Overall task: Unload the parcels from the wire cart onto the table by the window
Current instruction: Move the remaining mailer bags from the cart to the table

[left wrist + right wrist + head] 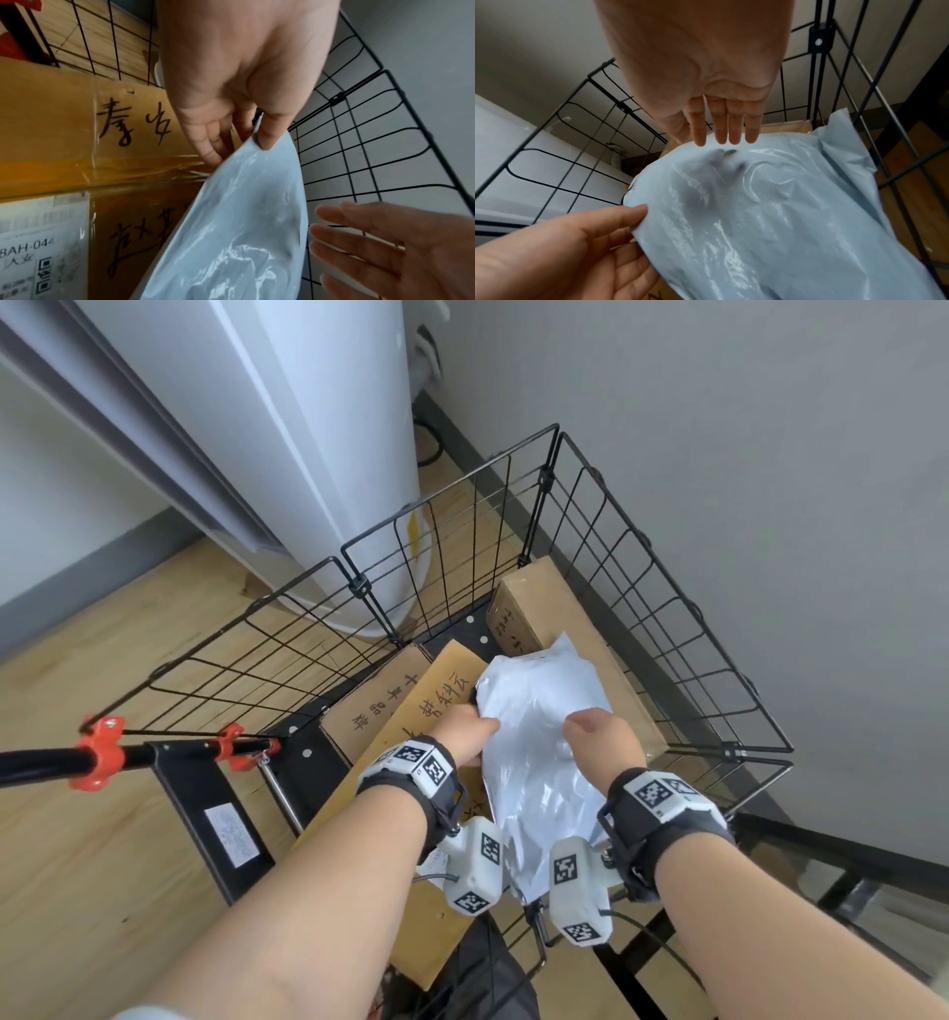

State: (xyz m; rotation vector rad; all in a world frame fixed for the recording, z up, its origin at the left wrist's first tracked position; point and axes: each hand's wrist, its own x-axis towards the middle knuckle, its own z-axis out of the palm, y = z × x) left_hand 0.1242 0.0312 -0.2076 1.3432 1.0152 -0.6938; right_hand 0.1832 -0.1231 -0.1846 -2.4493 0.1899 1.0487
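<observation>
A pale blue plastic mailer bag (pixel 539 752) lies tilted on top of cardboard boxes inside the black wire cart (pixel 359 585). My left hand (pixel 470 729) pinches the bag's left edge, thumb on top and fingers beneath, as the left wrist view shows on the bag (pixel 244 233). My right hand (pixel 598 731) hovers over the bag's right side with straight fingers (pixel 726 138), their tips at the bag's (pixel 770 213) far edge. A long flat box (pixel 441 695) with handwriting lies under the bag. Another box (pixel 534 603) stands in the far right corner.
A third box (pixel 380 695) sits at the left of the cart. The cart's black handle with orange clamps (pixel 102 752) juts out to the left. A tall white appliance (pixel 334 454) stands behind the cart, and a grey wall (pixel 744 454) runs close along its right.
</observation>
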